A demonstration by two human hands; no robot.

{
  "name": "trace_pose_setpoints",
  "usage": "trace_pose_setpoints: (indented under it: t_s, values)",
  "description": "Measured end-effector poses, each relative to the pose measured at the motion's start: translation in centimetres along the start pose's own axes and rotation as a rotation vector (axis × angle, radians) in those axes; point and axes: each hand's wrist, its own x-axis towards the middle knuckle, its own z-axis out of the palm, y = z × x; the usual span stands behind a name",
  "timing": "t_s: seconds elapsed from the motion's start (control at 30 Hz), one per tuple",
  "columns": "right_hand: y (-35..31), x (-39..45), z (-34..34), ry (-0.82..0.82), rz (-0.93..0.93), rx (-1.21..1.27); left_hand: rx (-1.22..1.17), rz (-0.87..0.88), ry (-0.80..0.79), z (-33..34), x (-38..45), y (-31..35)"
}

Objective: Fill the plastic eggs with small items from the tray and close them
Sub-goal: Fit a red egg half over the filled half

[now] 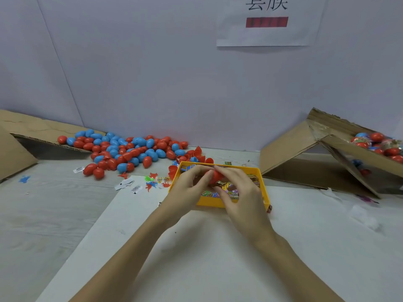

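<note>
far to the left of the grip, a flattened cardboard box (32,131) lies against the wall, and a heap of red and blue eggs (124,149) spills from it across the table (54,214). nearer the grip on its left, a few paper labels (128,185) and small coloured toys (156,180) lie scattered beside loose red egg halves (192,156). the left hand (188,185) curls its fingers around a red egg (214,176), holding it above the yellow tray (260,177). the right hand (241,191) meets it from the other side, its fingers also pinching the egg. directly below the grip, small printed packets (226,190) fill the tray. well to the right of the grip, a tilted cardboard box (322,155) holds filled eggs (379,144).
</note>
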Motion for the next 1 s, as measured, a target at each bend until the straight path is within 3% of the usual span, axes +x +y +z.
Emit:
trace_pose_setpoints:
  t_s: [0.1,0.23,0.47,0.67,1.0]
  values:
    - [0.2,0.0,-0.3,0.027,0.083,0.021,-0.038,-0.047,-0.043,0.0,0.0,0.1]
    - [0.4,0.1,-0.5,0.012,0.166,0.058,-0.036,-0.083,0.021,0.4,0.0,0.3]
    - [0.3,0.1,-0.8,0.054,0.209,0.074,0.023,0.074,-0.022,-0.2,-0.1,0.6]
    - [0.0,0.2,-1.2,0.067,0.184,0.103,-0.032,0.100,-0.014,-0.1,-0.3,0.9]
    - [0.2,0.2,-1.4,-0.016,0.279,0.155,0.228,0.281,0.006,0.6,-0.6,0.8]
